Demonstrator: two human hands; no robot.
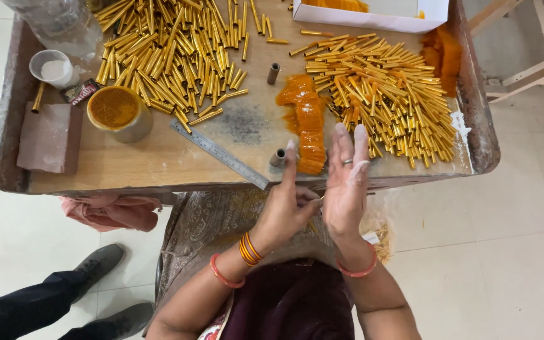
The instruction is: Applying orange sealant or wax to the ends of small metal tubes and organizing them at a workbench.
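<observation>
My left hand (283, 208) and my right hand (347, 182) are pressed palm to palm just in front of the table's near edge. A thin gold tube (320, 198) shows between them. The right hand is flat with straight fingers and wears a ring. The left index finger points up while its other fingers curl. Just beyond the fingertips lie a stack of orange paper strips (306, 119) and a small grey cylinder (278, 157). Two heaps of gold tubes cover the table, one at back left (171, 50) and one at right (379, 94).
On the raised-rim wooden table (481, 107) lie a steel ruler (221, 154), a round tin with an orange top (118, 112), a white cup of powder (55, 68), a brown block (50, 135) and a white box (373, 14). Another person's shoes (99, 264) are at lower left.
</observation>
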